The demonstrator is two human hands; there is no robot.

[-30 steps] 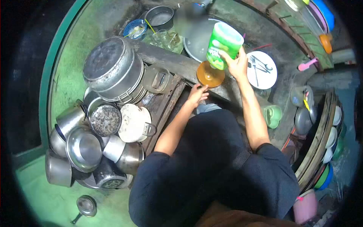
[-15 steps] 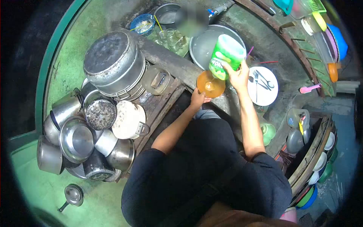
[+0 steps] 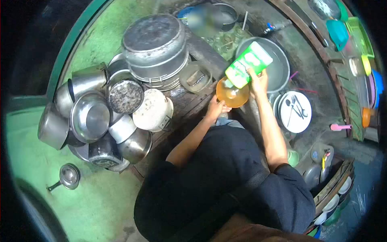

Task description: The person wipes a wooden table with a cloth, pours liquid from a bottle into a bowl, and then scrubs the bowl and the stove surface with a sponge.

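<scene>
My left hand (image 3: 216,109) grips the near left rim of an orange bowl (image 3: 238,98), with some liquid visible inside. In my right hand (image 3: 258,82) is a green and white pouch (image 3: 250,63), tilted so that its lower left end is over the bowl. Behind the pouch stands a large grey basin (image 3: 281,64). To the right of my right hand, a white plate (image 3: 296,123) carries forks and spoons.
Stacked metal pots (image 3: 155,50) stand at the upper left, with a heap of pans and a steel bowl (image 3: 91,117) below them. Glasses (image 3: 227,43) are near the basin. A pink scoop (image 3: 340,127) lies at the right, by a dish rack (image 3: 334,187).
The view has shifted, so most objects appear elsewhere in the frame. The pouch is tipped further over, with its end lower and closer to the bowl.
</scene>
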